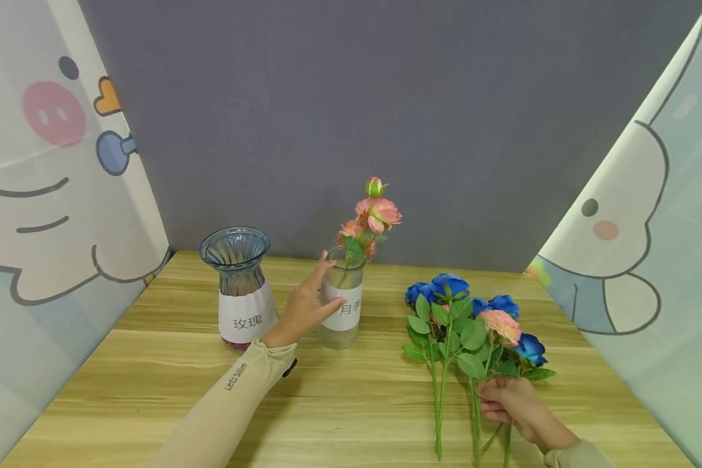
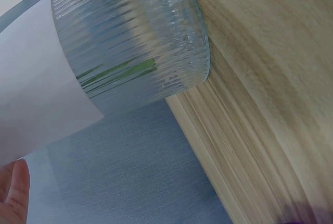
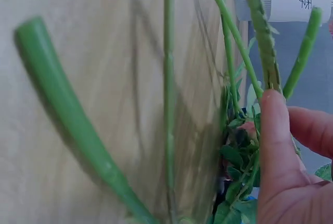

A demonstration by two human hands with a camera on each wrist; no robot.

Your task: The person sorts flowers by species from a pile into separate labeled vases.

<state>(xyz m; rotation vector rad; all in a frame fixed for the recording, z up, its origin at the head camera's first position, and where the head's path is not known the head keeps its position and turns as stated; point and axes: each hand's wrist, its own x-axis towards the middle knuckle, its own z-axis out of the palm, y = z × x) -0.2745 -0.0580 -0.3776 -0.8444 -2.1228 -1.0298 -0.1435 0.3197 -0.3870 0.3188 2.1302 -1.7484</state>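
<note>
My left hand [image 1: 306, 307] holds the clear ribbed glass vase [image 1: 337, 337] from its left side, thumb across the white label. In the vase stands a pink flower stem [image 1: 377, 213] with several blooms and a bud; its cut end shows through the glass in the left wrist view. At the right, my right hand [image 1: 511, 403] pinches the green stem of a pink flower [image 1: 500, 325] among the flowers lying on the table. The right wrist view shows the thumb [image 3: 276, 135] against that stem. Blue flowers [image 1: 450, 285] lie around it.
A blue-tinted flared vase [image 1: 242, 279] with a white label stands left of the clear vase, near my left forearm. Behind the wooden table [image 1: 351, 403] rises a grey panel [image 1: 351, 117]. Cartoon-printed sheets [image 1: 626, 214] flank both sides.
</note>
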